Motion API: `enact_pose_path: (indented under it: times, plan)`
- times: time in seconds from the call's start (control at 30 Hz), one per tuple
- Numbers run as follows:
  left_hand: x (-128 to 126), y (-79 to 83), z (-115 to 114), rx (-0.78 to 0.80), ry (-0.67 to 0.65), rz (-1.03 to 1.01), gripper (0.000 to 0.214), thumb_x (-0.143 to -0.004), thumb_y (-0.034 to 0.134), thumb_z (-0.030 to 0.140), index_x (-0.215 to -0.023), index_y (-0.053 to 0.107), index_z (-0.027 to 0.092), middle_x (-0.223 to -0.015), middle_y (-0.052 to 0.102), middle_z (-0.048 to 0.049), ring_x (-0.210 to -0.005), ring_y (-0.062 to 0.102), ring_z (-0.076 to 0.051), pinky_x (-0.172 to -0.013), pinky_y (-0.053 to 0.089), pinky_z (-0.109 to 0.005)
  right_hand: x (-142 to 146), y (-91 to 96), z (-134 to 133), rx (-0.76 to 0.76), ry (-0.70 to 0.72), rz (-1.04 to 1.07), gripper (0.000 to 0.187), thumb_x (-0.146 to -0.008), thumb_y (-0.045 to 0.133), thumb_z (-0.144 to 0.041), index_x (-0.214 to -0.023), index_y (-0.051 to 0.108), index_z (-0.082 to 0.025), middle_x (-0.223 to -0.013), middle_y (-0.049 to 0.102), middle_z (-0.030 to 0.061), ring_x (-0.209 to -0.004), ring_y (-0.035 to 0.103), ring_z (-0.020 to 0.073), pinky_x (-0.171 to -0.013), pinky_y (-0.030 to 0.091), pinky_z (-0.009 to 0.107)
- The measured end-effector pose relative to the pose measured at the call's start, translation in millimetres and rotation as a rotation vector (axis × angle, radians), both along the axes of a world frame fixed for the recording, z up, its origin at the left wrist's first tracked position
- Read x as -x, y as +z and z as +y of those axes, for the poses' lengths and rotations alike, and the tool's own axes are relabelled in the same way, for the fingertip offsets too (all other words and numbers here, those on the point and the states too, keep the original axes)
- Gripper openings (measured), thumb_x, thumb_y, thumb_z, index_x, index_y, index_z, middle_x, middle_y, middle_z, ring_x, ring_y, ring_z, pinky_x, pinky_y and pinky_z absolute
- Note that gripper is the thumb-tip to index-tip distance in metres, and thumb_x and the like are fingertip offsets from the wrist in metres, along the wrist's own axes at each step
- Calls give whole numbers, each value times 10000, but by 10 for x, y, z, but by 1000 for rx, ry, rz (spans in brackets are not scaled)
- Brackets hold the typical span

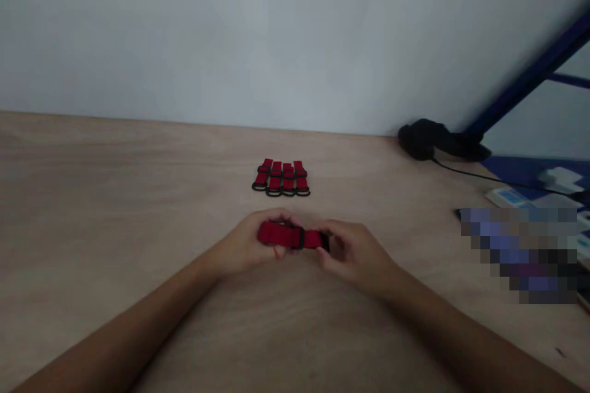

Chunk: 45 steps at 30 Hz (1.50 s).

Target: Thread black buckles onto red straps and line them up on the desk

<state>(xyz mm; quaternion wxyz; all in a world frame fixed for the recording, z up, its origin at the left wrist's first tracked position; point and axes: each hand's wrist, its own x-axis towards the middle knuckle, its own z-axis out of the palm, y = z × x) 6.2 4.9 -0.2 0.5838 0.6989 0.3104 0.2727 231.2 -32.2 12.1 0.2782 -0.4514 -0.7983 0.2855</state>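
A red strap (288, 236) with a black ring on it is held just above the wooden table (115, 196), in the middle of the view. My left hand (246, 245) is closed on its left end. My right hand (353, 255) pinches its right end, where a black buckle part shows. Beyond my hands, several folded red straps with black rings (281, 178) lie side by side in a neat row on the table.
A black object with a cable (421, 138) sits at the back right against the pale wall. A blue frame bar (530, 80) slants up at the right. Small white and blue items (557, 178) and a blurred patch lie at the right edge.
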Motion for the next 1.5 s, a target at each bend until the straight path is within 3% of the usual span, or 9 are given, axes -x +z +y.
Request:
enact_pose_path:
  times: [0.2,0.33,0.5,0.67,0.9,1.0,1.2,1.33,1.5]
  plan:
    - [9,56,-39,-213,-37,60,649,-738,738,235,-1329,470,224,-1339,546,-103,-1214,534,-263,-1037,415,-422,3,-12,0,10,-48,11,185,-750,580,-147,-931,587,-180,-720,612,-18,-560,515,107,-549,383,221]
    - [34,82,-62,-425,80,-21,641,-808,694,273,-1384,416,250,-1336,545,-113,-1238,522,-258,-1054,414,-434,0,-27,5,89,-36,-14,117,-772,562,-159,-886,555,-185,-677,561,-30,-553,498,111,-526,359,221]
    - [-28,68,-67,-750,62,210,545,-795,708,332,-1297,531,216,-1269,595,-119,-1186,549,-263,-1015,448,-425,-2,-54,4,130,43,41,111,-790,586,-180,-892,543,-184,-761,573,-9,-640,508,124,-578,383,228]
    - [-86,73,-66,-686,-77,237,343,-875,624,345,-1188,612,206,-1095,688,-75,-979,643,-194,-869,509,-305,14,-87,-16,243,84,165,128,-834,609,-285,-830,533,-183,-786,559,0,-707,508,136,-635,406,243]
    - [14,130,-48,-630,-34,222,325,-850,650,363,-1129,633,196,-1034,709,-55,-909,659,-179,-816,503,-262,-88,-36,81,460,84,520,286,-821,608,-359,-644,469,-181,-954,588,54,-830,572,170,-746,447,299]
    - [17,122,-50,-630,4,215,333,-847,653,365,-1140,638,207,-1045,717,-58,-927,668,-192,-845,505,-282,-108,-2,91,427,39,470,334,-836,588,-407,-609,524,-170,-985,590,76,-915,582,204,-798,449,328]
    - [-62,125,-108,-653,-87,179,339,-859,643,336,-1172,623,208,-1053,716,-57,-922,673,-176,-836,514,-263,0,10,17,278,78,289,314,-836,630,-410,-637,573,-174,-902,532,41,-807,546,155,-728,449,281]
    - [11,132,-73,-621,-20,192,283,-849,646,329,-1097,655,193,-1011,725,-55,-899,675,-180,-828,519,-269,-77,34,54,380,120,361,399,-855,600,-438,-576,544,-159,-942,546,53,-830,556,160,-742,439,286]
    - [135,103,22,-536,107,199,280,-828,672,331,-1055,666,168,-974,717,-63,-881,664,-185,-813,518,-288,-177,35,114,404,0,412,437,-838,602,-497,-568,522,-163,-970,591,63,-899,583,190,-819,438,314]
